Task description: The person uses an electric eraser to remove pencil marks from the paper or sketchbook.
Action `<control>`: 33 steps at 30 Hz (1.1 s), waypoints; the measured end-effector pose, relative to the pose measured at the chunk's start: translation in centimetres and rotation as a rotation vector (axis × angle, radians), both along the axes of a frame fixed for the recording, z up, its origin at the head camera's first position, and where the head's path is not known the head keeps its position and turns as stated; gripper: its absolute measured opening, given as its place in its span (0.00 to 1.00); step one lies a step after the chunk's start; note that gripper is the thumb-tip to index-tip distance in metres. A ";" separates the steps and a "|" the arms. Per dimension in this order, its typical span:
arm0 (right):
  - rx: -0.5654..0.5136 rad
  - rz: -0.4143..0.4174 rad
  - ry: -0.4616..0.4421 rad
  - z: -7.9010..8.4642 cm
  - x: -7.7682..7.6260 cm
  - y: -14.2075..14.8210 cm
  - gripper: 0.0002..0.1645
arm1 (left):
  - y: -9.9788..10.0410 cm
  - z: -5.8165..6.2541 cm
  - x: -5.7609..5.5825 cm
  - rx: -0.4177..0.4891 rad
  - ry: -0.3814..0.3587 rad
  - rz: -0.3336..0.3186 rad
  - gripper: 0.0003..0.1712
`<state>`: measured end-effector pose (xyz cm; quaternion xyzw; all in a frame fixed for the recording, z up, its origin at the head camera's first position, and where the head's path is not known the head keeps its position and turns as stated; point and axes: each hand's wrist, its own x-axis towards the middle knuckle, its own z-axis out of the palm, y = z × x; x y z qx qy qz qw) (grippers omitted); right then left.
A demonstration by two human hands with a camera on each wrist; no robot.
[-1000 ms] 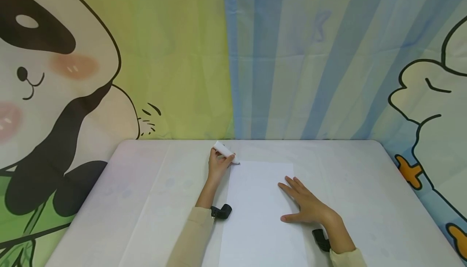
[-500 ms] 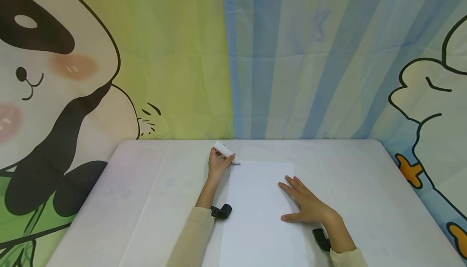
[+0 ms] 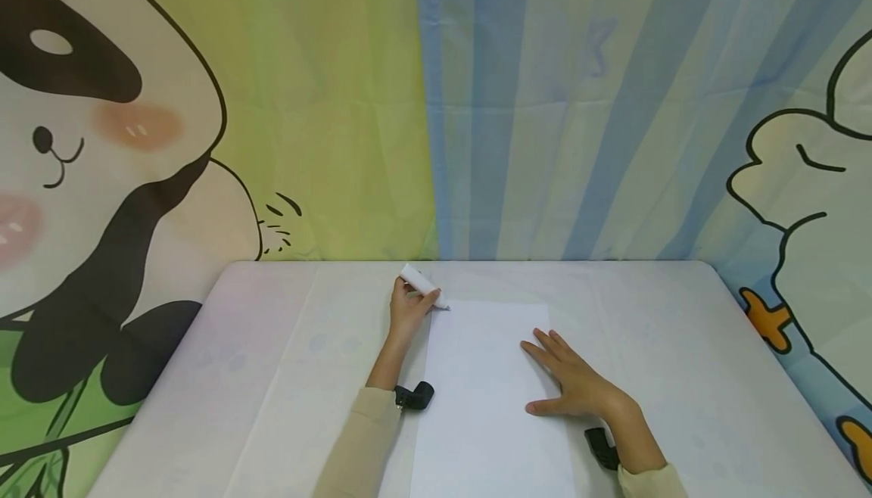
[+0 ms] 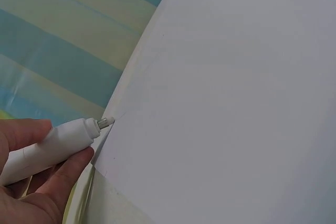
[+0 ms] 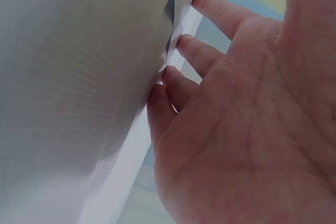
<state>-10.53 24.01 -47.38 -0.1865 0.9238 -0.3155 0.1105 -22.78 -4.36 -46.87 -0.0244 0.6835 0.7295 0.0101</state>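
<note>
My left hand (image 3: 407, 315) grips a thick white electric eraser (image 3: 418, 279) between thumb and fingers. In the left wrist view the electric eraser (image 4: 58, 145) has a slim metal collet with a small white tip, which is right at the edge of a white sheet of paper (image 4: 226, 87) near its corner. A faint short line shows on the paper beside the tip. My right hand (image 3: 579, 384) rests with spread fingers on the right side of the paper (image 3: 487, 415). Seen from the right wrist, the fingertips of the right hand (image 5: 231, 114) touch the sheet's edge.
A white cloth covers the table (image 3: 259, 377), whose far edge lies just beyond the left hand. Behind it hang a yellow-green curtain (image 3: 327, 104) and a blue striped one (image 3: 545, 104) with cartoon animals. Each wrist wears a small black camera (image 3: 415, 396).
</note>
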 end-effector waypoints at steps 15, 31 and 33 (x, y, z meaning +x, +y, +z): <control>0.001 0.005 -0.005 -0.1 0.0 -0.1 0.60 | -0.2 -0.2 0.0 -0.019 0.002 0.009 0.33; 0.005 0.004 0.003 -0.3 -0.1 0.0 0.60 | -0.2 0.3 0.2 -0.055 0.013 0.002 0.32; 0.005 0.004 0.002 -0.4 -0.1 0.1 0.60 | -0.2 0.2 0.1 -0.053 0.009 0.002 0.33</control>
